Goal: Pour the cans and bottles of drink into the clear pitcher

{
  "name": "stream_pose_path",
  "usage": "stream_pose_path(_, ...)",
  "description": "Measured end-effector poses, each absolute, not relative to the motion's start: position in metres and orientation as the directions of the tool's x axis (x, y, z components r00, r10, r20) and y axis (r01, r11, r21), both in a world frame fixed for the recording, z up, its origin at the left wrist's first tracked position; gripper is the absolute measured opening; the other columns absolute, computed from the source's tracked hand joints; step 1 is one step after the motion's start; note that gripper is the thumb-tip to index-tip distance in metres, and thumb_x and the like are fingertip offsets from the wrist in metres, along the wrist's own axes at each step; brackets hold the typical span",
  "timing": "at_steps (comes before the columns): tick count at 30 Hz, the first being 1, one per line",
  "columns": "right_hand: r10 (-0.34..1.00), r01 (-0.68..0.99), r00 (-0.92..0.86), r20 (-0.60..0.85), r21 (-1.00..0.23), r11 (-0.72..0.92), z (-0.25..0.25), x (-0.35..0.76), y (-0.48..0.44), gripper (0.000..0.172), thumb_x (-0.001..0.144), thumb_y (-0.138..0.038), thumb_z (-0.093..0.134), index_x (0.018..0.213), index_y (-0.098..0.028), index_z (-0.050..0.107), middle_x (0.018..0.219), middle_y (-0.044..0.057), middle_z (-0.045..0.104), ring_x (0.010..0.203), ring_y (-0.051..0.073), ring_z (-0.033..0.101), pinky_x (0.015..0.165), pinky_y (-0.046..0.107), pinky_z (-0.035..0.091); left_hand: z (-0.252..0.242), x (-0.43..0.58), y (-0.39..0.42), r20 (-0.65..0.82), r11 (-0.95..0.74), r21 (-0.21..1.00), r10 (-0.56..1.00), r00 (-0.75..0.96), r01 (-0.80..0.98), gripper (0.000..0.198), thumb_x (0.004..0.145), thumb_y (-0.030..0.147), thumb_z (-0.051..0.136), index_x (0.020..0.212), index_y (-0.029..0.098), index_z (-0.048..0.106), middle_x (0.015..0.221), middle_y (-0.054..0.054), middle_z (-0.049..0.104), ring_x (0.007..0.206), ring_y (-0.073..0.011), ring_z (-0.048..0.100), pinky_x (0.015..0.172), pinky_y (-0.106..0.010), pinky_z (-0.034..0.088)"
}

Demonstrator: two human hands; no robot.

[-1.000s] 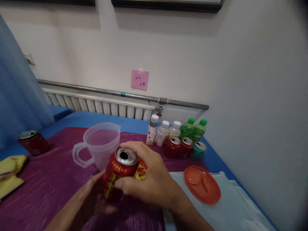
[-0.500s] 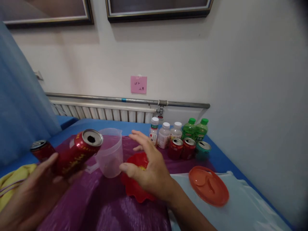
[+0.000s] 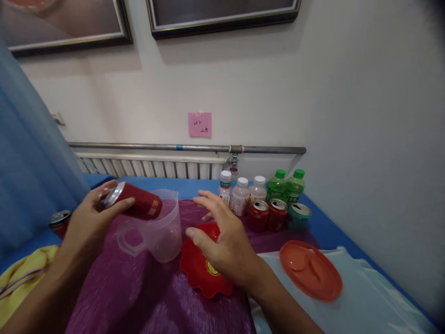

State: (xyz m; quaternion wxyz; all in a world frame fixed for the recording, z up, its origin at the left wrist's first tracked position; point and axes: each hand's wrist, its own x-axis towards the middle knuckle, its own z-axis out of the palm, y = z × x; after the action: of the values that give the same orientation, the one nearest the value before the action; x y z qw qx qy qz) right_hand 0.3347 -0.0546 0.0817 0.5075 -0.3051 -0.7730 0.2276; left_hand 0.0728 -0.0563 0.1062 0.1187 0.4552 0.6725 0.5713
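My left hand (image 3: 93,215) is closed around a red drink can (image 3: 141,200). The can is tipped nearly onto its side, its silver end to the left and its other end lower, by the rim of a clear plastic measuring jug (image 3: 163,239). I cannot tell whether that end is inside the rim or in front of it. The jug stands upright, handle to the left. Over a red scalloped bowl (image 3: 198,276) hovers my right hand (image 3: 225,243), fingers spread and holding nothing. It hides part of the bowl, which has a yellow mark inside.
At the back right stand white-capped bottles (image 3: 239,197), green bottles (image 3: 294,185), two red cans (image 3: 257,215) and a teal can (image 3: 299,217). An orange divided plate (image 3: 311,271) lies at right. Leftward are another can (image 3: 60,222) and yellow cloth (image 3: 26,273). Purple sheeting (image 3: 156,297) covers the table.
My left hand has turned over and moved up and right, swinging the can from mouth toward me to lying nearly sideways by the jug. The right hand stays open over the bowl.
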Motion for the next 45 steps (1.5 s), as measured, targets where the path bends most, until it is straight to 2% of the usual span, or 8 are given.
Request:
stream_pose_path(2, 0.692, 0.259, -0.300, 0.657, -0.642, 0.721, 0.081, 0.335, -0.053, 0.047, 0.087, -0.022, 0.066, 0.133, -0.026, 0.056, 0.149, 0.013, 0.052, 0.133, 0.029, 0.054, 0.106, 0.054, 0.051, 0.101, 0.081, -0.048, 0.416, -0.078, 0.833, 0.740, -0.528, 0.547, 0.076, 0.062, 0.055, 0.075, 0.131, 0.025, 0.060, 0.128, -0.007, 0.067, 0.115, -0.0309, 0.064, 0.108, -0.051, 0.048)
stream_pose_path(7, 0.657, 0.288, -0.307, 0.688, -0.591, 0.753, 0.079, 0.336, -0.050, 0.047, 0.088, -0.020, 0.064, 0.134, -0.024, 0.055, 0.148, 0.012, 0.053, 0.137, 0.027, 0.052, 0.109, 0.050, 0.050, 0.084, 0.096, -0.035, 0.534, -0.058, 0.682, 0.721, -0.441, 0.729, 0.076, 0.061, 0.054, 0.069, 0.125, 0.014, 0.064, 0.124, -0.017, 0.062, 0.124, -0.0379, 0.053, 0.114, -0.056, 0.039)
stream_pose_path(12, 0.645, 0.335, -0.309, 0.698, -0.555, 0.761, 0.078, 0.336, -0.048, 0.044, 0.089, -0.020, 0.062, 0.132, -0.025, 0.056, 0.145, 0.010, 0.055, 0.137, 0.024, 0.052, 0.114, 0.048, 0.045, 0.073, 0.094, -0.034, 0.603, -0.051, 0.478, 0.745, -0.286, 0.877, 0.068, 0.075, 0.058, 0.057, 0.126, 0.014, 0.062, 0.124, -0.018, 0.061, 0.123, -0.0366, 0.053, 0.109, -0.055, 0.045)
stream_pose_path(20, 0.638, 0.370, -0.324, 0.698, -0.528, 0.765, 0.074, 0.334, -0.046, 0.041, 0.091, -0.023, 0.061, 0.131, -0.024, 0.057, 0.146, 0.011, 0.054, 0.137, 0.024, 0.052, 0.115, 0.047, 0.044, 0.074, 0.096, -0.037, 0.645, -0.043, 0.437, 0.711, -0.280, 0.898, 0.063, 0.075, 0.059, 0.059, 0.121, 0.017, 0.064, 0.116, -0.014, 0.063, 0.117, -0.0345, 0.057, 0.105, -0.054, 0.047)
stream_pose_path(25, 0.632, 0.376, -0.339, 0.697, -0.515, 0.770, 0.071, 0.334, -0.043, 0.040, 0.092, -0.021, 0.060, 0.132, -0.021, 0.057, 0.145, 0.013, 0.054, 0.138, 0.025, 0.051, 0.116, 0.047, 0.043, 0.077, 0.098, -0.038, 0.619, -0.023, 0.441, 0.732, -0.285, 0.897, 0.067, 0.075, 0.060, 0.059, 0.122, 0.013, 0.064, 0.117, -0.016, 0.062, 0.118, -0.0363, 0.056, 0.106, -0.055, 0.047)
stream_pose_path(33, 0.641, 0.395, -0.367, 0.675, -0.510, 0.764, 0.069, 0.332, -0.042, 0.041, 0.091, -0.020, 0.060, 0.131, -0.021, 0.057, 0.145, 0.013, 0.054, 0.137, 0.025, 0.052, 0.116, 0.048, 0.043, 0.078, 0.099, -0.039, 0.624, -0.032, 0.452, 0.725, -0.290, 0.891, 0.062, 0.076, 0.059, 0.060, 0.120, 0.016, 0.063, 0.117, -0.015, 0.061, 0.119, -0.0358, 0.056, 0.109, -0.056, 0.045)
stream_pose_path(39, 0.631, 0.405, -0.384, 0.674, -0.491, 0.771, 0.070, 0.332, -0.041, 0.040, 0.091, -0.019, 0.060, 0.130, -0.016, 0.058, 0.144, 0.016, 0.054, 0.136, 0.025, 0.052, 0.116, 0.046, 0.043, 0.076, 0.096, -0.040, 0.615, -0.026, 0.442, 0.737, -0.282, 0.896, 0.063, 0.077, 0.063, 0.058, 0.123, 0.020, 0.062, 0.119, -0.012, 0.061, 0.121, -0.0341, 0.054, 0.109, -0.053, 0.044)
stream_pose_path(45, 0.625, 0.412, -0.393, 0.674, -0.479, 0.775, 0.070, 0.331, -0.041, 0.040, 0.091, -0.017, 0.059, 0.131, -0.013, 0.058, 0.143, 0.019, 0.054, 0.135, 0.027, 0.053, 0.115, 0.047, 0.044, 0.073, 0.093, -0.035, 0.684, -0.059, 0.441, 0.668, -0.293, 0.895, 0.054, 0.069, 0.052, 0.068, 0.114, 0.022, 0.067, 0.111, -0.013, 0.066, 0.112, -0.0345, 0.060, 0.101, -0.055, 0.049)
